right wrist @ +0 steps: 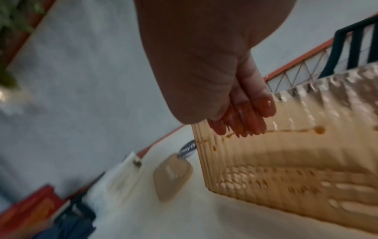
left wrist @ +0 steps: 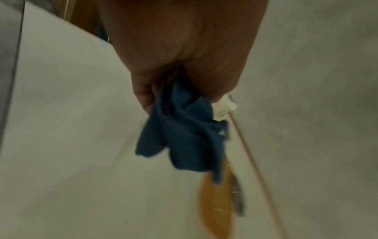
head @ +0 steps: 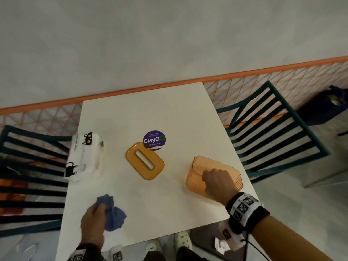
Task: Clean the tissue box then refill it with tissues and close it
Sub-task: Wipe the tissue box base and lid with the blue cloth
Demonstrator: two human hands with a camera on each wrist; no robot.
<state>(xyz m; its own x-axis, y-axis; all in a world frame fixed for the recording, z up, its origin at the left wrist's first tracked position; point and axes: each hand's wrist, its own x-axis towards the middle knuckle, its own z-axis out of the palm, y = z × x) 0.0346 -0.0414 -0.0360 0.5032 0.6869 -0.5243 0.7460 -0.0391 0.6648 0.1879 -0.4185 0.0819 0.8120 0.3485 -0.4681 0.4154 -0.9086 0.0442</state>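
An orange see-through tissue box (head: 197, 166) stands open on the right of the white table (head: 150, 113). My right hand (head: 207, 178) grips its near wall, fingers (right wrist: 245, 121) inside and showing through the plastic; stains mark the box (right wrist: 296, 161). Its orange slotted lid (head: 144, 160) lies flat mid-table. A white tissue pack (head: 82, 157) with cat prints sits at the left edge. Near the front left, my left hand (head: 98, 210) holds a bunched blue cloth (head: 113, 215), and the same cloth (left wrist: 184, 137) hangs from my fist in the left wrist view.
A purple round sticker (head: 154, 140) is on the table behind the lid. Dark slatted chairs stand to the right (head: 273, 132) and left (head: 28, 166). An orange-railed mesh fence (head: 263, 85) runs behind. A crumpled tissue (head: 222, 243) lies below the table's front edge.
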